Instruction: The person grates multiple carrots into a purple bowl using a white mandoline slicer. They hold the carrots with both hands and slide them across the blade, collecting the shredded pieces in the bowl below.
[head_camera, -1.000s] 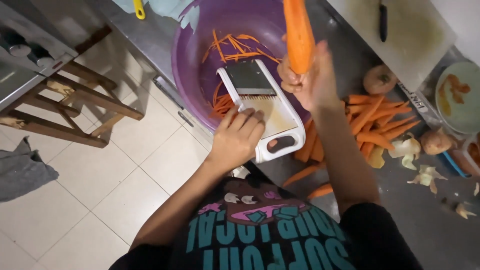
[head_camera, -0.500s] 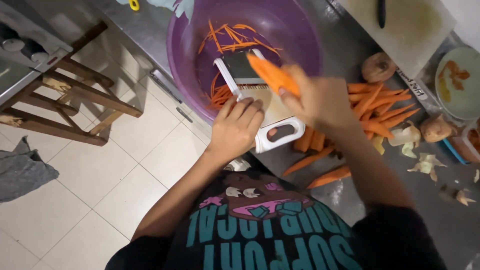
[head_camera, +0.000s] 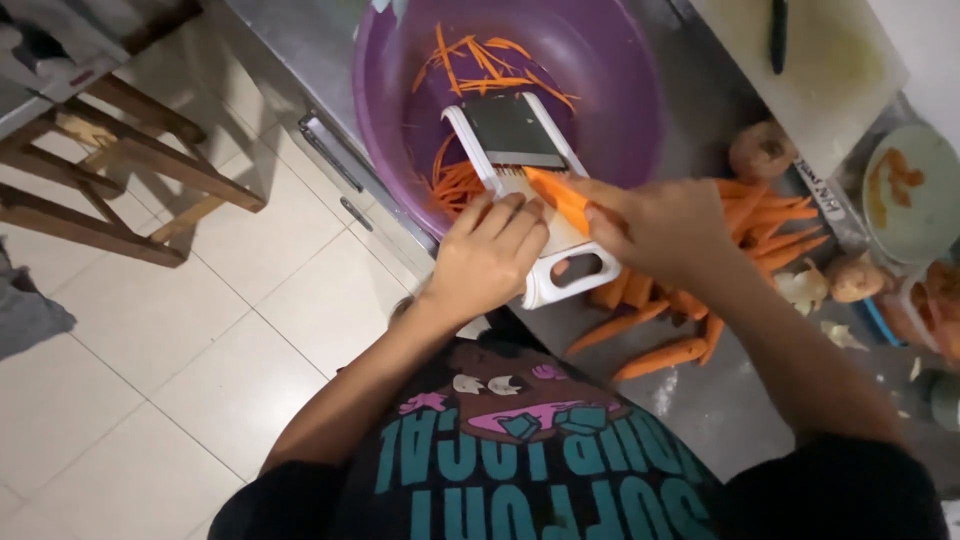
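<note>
A white slicer (head_camera: 520, 150) with a metal blade plate leans over the rim of a purple bowl (head_camera: 620, 90). My left hand (head_camera: 485, 255) grips the slicer's lower end by its handle. My right hand (head_camera: 660, 225) presses a peeled carrot (head_camera: 557, 195) flat against the slicer's face, just below the blade. Orange carrot strips (head_camera: 480, 65) lie in the bowl, with more strips under the slicer.
A pile of peeled carrots (head_camera: 760, 230) lies on the metal counter right of the slicer, two more (head_camera: 650, 355) nearer me. A cutting board with a knife (head_camera: 778, 35) lies far right, with an onion (head_camera: 760, 150) and a bowl (head_camera: 910, 190). A wooden frame (head_camera: 130, 170) stands on the tiled floor at left.
My right hand has brought the carrot down from upright above the bowl onto the slicer's face. My left hand has stayed on the slicer's handle.
</note>
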